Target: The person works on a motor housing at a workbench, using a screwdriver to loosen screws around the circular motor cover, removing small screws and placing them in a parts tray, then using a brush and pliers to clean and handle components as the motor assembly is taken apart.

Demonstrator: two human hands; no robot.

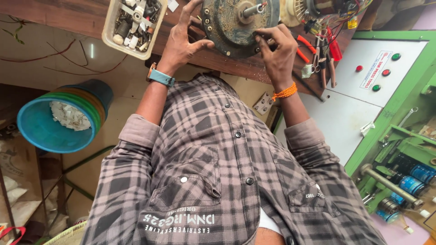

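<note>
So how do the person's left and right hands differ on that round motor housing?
The left hand is spread open against the rim of the motor housing, fingers splayed, while the right hand is curled with fingertips pinching at its lower edge. The left wrist carries a teal-strapped watch, the right an orange thread band. Both touch the housing.

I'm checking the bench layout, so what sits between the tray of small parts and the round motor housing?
In the head view, the left hand lies between the parts tray and the round motor housing, its fingers touching the housing's rim over the wooden bench.
</note>
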